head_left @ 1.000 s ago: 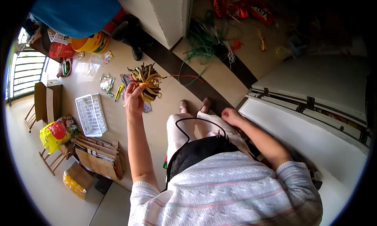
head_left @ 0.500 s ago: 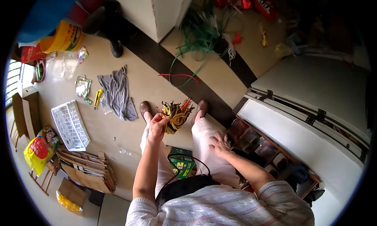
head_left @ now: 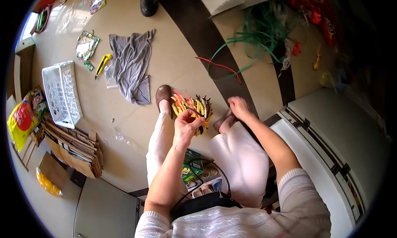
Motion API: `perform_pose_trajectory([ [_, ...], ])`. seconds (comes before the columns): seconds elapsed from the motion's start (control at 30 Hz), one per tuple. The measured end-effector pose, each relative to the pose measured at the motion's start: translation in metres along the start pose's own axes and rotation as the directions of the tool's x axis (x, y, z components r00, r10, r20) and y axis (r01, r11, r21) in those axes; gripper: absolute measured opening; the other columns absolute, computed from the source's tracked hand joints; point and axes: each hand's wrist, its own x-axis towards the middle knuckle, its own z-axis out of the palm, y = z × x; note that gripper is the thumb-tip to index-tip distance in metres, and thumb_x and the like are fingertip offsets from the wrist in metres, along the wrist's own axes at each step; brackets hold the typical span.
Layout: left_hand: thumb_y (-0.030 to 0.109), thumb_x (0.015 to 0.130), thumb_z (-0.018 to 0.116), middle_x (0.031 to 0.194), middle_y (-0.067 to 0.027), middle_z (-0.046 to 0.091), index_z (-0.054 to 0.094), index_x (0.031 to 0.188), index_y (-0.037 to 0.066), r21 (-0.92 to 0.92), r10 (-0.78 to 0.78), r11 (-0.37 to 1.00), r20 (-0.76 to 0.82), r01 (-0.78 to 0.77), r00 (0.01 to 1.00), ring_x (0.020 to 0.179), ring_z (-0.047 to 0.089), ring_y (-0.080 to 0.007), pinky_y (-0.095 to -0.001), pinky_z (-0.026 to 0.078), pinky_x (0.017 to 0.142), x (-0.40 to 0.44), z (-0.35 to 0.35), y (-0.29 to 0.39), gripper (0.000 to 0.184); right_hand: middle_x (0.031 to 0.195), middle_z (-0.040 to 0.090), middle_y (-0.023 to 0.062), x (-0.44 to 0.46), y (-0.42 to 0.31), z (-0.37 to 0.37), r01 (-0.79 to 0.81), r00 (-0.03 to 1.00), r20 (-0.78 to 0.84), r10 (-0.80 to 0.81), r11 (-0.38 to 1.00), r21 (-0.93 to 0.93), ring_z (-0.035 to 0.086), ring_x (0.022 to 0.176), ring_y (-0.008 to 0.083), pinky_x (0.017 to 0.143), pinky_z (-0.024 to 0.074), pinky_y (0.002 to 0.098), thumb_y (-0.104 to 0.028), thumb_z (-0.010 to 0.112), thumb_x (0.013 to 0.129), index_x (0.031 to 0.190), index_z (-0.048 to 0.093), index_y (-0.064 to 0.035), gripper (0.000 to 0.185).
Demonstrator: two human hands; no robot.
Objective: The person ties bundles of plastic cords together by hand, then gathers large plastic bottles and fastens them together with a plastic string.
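My left hand (head_left: 188,125) is closed around a bundle of twisted cords (head_left: 203,109) in yellow, black and orange-red, their loose ends fanning out away from me. The bundle is held in front of my knees, between two brown shoes (head_left: 163,95). My right hand (head_left: 240,108) is a little to the right of the cords and apart from them, above the other shoe. Motion smears its fingers, so I cannot make out whether they hold anything.
On the floor lie a grey cloth (head_left: 131,64), a yellow utility knife (head_left: 103,65), a red strip (head_left: 219,66) and tangled green strapping (head_left: 264,35). A white plastic basket (head_left: 62,95) and flattened cardboard (head_left: 72,149) are at left. A white chest (head_left: 314,155) stands right. Someone's dark boot (head_left: 149,3) shows ahead.
My right hand has lifted off my thigh and moved forward near the cords. The bundle has turned, its orange-red strands now on the left. My view has shifted.
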Motion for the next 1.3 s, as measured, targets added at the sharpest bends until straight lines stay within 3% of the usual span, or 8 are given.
perform_pose_trajectory([
  [0.2, 0.001, 0.074, 0.067, 0.084, -0.0019, 0.061, 0.055, 0.09, 0.003, -0.028, 0.008, 1.0, -0.102, -0.011, 0.995, 0.073, 0.056, -0.0074, -0.021, 0.046, 0.067, -0.008, -0.006, 0.034, 0.021, 0.099, 0.057, 0.0165, 0.181, -0.049, 0.055, 0.07, 0.998, 0.006, -0.07, 0.997, 0.04, 0.053, 0.097, 0.0329, 0.08, 0.0439, 0.0425, -0.009, 0.046, 0.08, 0.094, 0.057, -0.0066, 0.018],
  [0.4, -0.001, 0.072, 0.069, 0.093, -0.0045, 0.062, 0.054, 0.094, 0.002, -0.175, 0.017, 0.984, -0.107, -0.036, 0.994, 0.083, 0.057, -0.0111, -0.0249, 0.047, 0.076, -0.013, -0.018, 0.058, 0.027, 0.118, 0.046, 0.0177, 0.239, -0.055, 0.082, -0.166, 0.982, 0.076, 0.172, 0.983, -0.075, 0.05, 0.103, 0.0347, 0.084, 0.0434, 0.0421, -0.005, 0.047, 0.077, 0.117, 0.043, -0.0103, 0.041],
  [0.7, -0.003, 0.072, 0.067, 0.096, -0.0042, 0.061, 0.055, 0.096, 0.004, -0.212, 0.036, 0.976, -0.083, -0.053, 0.996, 0.086, 0.058, -0.0116, -0.0256, 0.047, 0.078, -0.008, -0.018, 0.073, 0.028, 0.097, 0.056, 0.0157, 0.238, -0.045, 0.088, -0.172, 0.977, 0.078, 0.201, 0.945, -0.279, 0.055, 0.094, 0.0339, 0.076, 0.0462, 0.0431, -0.006, 0.048, 0.079, 0.092, 0.054, -0.0067, 0.014],
  [0.83, -0.001, 0.074, 0.066, 0.094, -0.0047, 0.062, 0.054, 0.095, 0.003, -0.205, 0.048, 0.976, -0.142, -0.077, 0.989, 0.084, 0.058, -0.0128, -0.0268, 0.046, 0.078, 0.004, -0.019, 0.068, 0.025, 0.069, 0.061, 0.008, 0.215, -0.035, 0.073, 0.105, 0.993, -0.056, -0.106, 0.994, -0.017, 0.062, 0.067, 0.0226, 0.059, 0.049, 0.0332, -0.009, 0.058, 0.072, 0.086, 0.061, -0.0063, 0.015],
  [0.93, 0.002, 0.074, 0.067, 0.091, -0.0042, 0.062, 0.053, 0.094, 0.003, -0.233, 0.079, 0.965, -0.185, -0.122, 0.98, 0.081, 0.058, -0.0108, -0.0249, 0.047, 0.075, 0.012, -0.017, 0.059, 0.024, 0.065, 0.06, 0.0043, 0.166, -0.056, 0.025, -0.123, 0.989, 0.123, 0.088, 0.942, 0.314, 0.059, 0.058, 0.0135, 0.055, 0.0476, 0.0259, -0.007, 0.056, 0.072, 0.093, 0.061, -0.0043, 0.022],
  [1.07, 0.003, 0.076, 0.065, 0.09, -0.0041, 0.061, 0.052, 0.094, 0.004, -0.309, 0.067, 0.943, -0.182, -0.122, 0.981, 0.081, 0.057, -0.0107, -0.0235, 0.046, 0.074, 0.018, -0.006, 0.051, 0.022, 0.073, 0.059, 0.001, 0.099, -0.086, -0.044, -0.495, 0.86, 0.474, 0.191, 0.541, 0.68, 0.055, 0.061, 0.0071, 0.058, 0.0451, 0.0211, -0.009, 0.055, 0.078, 0.099, 0.058, 0.0008, 0.023],
  [1.2, 0.001, 0.077, 0.063, 0.091, -0.0059, 0.061, 0.051, 0.093, 0.004, -0.357, 0.063, 0.928, -0.126, -0.104, 0.99, 0.081, 0.057, -0.0116, -0.0238, 0.046, 0.075, 0.026, 0.0, 0.034, 0.021, 0.082, 0.059, 0.0016, 0.042, -0.112, -0.098, -0.449, 0.884, 0.467, 0.021, 0.317, 0.836, 0.054, 0.067, 0.0072, 0.063, 0.0457, 0.0204, -0.007, 0.053, 0.083, 0.103, 0.056, 0.0027, 0.022],
  [1.3, -0.002, 0.077, 0.062, 0.091, -0.0063, 0.061, 0.05, 0.093, 0.005, -0.421, 0.064, 0.902, -0.093, -0.098, 0.994, 0.082, 0.057, -0.0117, -0.024, 0.046, 0.075, 0.027, 0.009, 0.028, 0.021, 0.089, 0.058, 0.0019, 0.011, -0.141, -0.119, -0.359, 0.915, 0.402, -0.029, 0.392, 0.847, 0.053, 0.068, 0.0057, 0.065, 0.0452, 0.0192, -0.005, 0.05, 0.084, 0.103, 0.056, 0.0013, 0.02],
])
